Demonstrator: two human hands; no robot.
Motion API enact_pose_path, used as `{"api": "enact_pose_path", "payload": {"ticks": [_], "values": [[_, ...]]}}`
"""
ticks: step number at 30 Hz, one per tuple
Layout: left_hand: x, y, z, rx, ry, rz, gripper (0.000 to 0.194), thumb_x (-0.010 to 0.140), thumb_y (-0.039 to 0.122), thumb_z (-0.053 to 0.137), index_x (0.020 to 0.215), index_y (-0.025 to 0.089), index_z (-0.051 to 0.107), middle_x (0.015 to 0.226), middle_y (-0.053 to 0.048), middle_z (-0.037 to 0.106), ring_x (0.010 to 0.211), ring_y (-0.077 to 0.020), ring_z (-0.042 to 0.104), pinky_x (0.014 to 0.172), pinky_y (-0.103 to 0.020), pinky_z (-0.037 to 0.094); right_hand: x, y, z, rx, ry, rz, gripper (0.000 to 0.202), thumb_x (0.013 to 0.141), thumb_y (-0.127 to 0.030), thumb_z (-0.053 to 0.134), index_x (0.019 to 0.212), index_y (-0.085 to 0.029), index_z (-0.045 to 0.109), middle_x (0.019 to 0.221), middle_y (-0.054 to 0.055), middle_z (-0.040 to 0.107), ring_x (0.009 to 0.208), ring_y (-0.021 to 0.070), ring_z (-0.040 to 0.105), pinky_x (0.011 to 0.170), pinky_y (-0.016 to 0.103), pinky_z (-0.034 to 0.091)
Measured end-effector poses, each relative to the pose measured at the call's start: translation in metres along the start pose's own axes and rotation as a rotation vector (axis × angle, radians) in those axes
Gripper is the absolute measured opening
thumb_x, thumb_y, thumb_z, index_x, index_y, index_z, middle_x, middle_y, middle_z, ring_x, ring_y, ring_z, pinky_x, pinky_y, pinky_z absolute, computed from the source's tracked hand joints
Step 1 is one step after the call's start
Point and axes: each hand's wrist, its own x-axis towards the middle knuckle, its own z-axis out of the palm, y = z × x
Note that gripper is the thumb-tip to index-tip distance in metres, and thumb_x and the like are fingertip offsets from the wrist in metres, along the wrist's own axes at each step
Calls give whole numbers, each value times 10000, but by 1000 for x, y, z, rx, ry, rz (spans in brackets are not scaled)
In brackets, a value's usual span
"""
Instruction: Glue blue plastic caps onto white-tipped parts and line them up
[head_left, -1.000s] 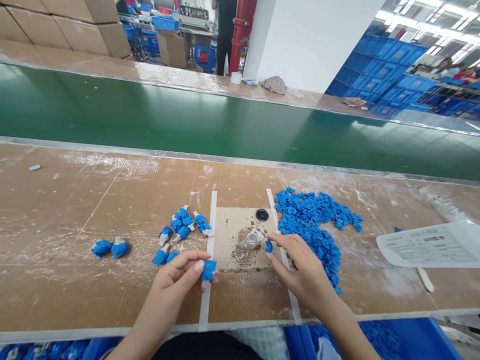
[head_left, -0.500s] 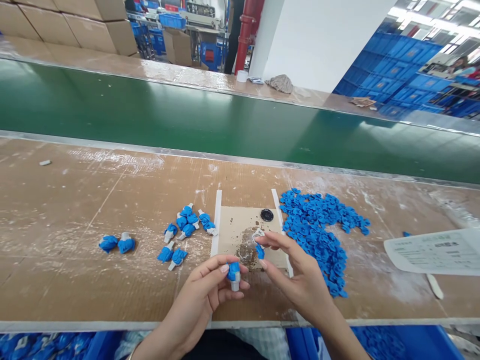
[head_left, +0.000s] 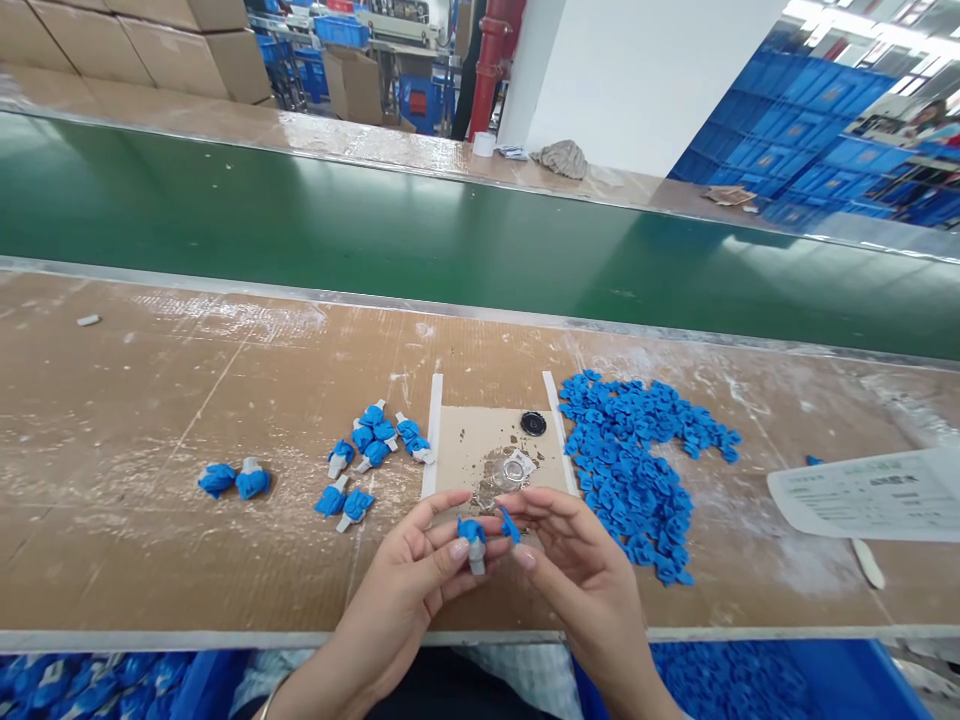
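My left hand (head_left: 431, 560) holds a blue piece with a pale grey stem (head_left: 472, 545) between thumb and fingers, stem pointing down. Close beside it on the right, my right hand (head_left: 574, 570) pinches a small flat blue piece (head_left: 509, 525). Just beyond the hands, a small clear round dish (head_left: 514, 469) sits on a stained cardboard sheet (head_left: 457, 440), with a black round cap (head_left: 533, 423) at its upper right. Right of the sheet spreads a heap of flat blue pieces (head_left: 630, 440). Several blue-and-grey assembled pieces (head_left: 373, 440) lie on its left.
A green belt (head_left: 375, 240) runs across behind the brown work table (head_left: 150, 400). At the right are a paper in a clear sleeve (head_left: 862, 495) and a pale tool (head_left: 868, 563). Blue bins (head_left: 214, 685) with blue parts sit below the front edge.
My right hand has moved down and left from the clear dish, bringing the small blue piece beside the one in my left hand. The held stemmed piece has shifted slightly right.
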Motion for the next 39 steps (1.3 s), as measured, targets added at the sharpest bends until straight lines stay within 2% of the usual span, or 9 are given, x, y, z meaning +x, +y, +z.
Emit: {"api": "enact_pose_path", "payload": {"ticks": [5,14,20,23,25,28,31,34,39], "values": [[-1,-3,-1,23,-53,9,550,819,236,756,1280,182,460,1108,-137,698,991,-208,687,869,-295,554,-6,1,2,-154,-39,-33,398,872,-147,638,1224,-309,552,1135,28,681,1057,164,647,904,281,563],[-3,2,3,-5,-112,0,475,833,232,737,1250,195,512,1095,-115,698,1032,-236,676,894,-313,546,-6,-1,4,-339,-115,-114,411,882,-148,622,1242,-322,528,1160,5,652,1059,159,625,909,287,542],[1,-4,1,98,14,-16,500,738,252,822,1175,190,587,899,-49,716,815,-152,687,719,-201,538,-9,0,15,-465,-215,-283,396,911,-79,514,1251,-282,491,1156,29,660,1082,178,611,960,370,487],[0,-2,0,159,55,-3,462,715,272,828,1113,180,613,861,-51,724,739,-158,684,695,-232,546,-8,2,6,-568,-275,-310,388,932,-148,525,1300,-258,465,1251,57,622,1204,201,549,1021,399,447],[-6,5,-4,215,108,79,450,717,300,812,1102,174,616,894,-79,736,797,-201,697,758,-289,559,-2,7,-13,-683,-182,-304,314,944,-220,543,1255,-243,511,1210,70,641,1158,213,576,969,387,486],[-19,23,-22,444,295,338,405,765,355,753,1113,209,606,930,-70,740,898,-237,696,850,-331,548,13,18,-52,-1026,96,-293,160,963,-256,500,1060,-209,618,988,77,695,923,224,644,818,379,533],[-26,48,-56,934,577,626,373,817,376,689,1157,254,594,1035,-53,723,1035,-269,659,956,-378,500,29,32,-82,-1255,90,-251,250,960,-252,420,939,-174,657,905,96,698,837,251,641,750,403,527],[-23,77,-94,1503,864,803,304,865,291,611,1163,230,616,1182,-59,680,1109,-303,626,1023,-475,461,37,43,-91,-1322,41,-228,297,938,-190,370,895,-160,662,869,102,685,776,253,632,696,391,512],[-14,104,-130,1875,774,1089,283,903,228,579,1162,114,590,1355,-164,551,1292,-367,482,1086,-545,401,37,46,-89,-1416,2,-211,273,909,-146,376,892,-142,648,812,113,610,676,251,586,571,355,454]]}}
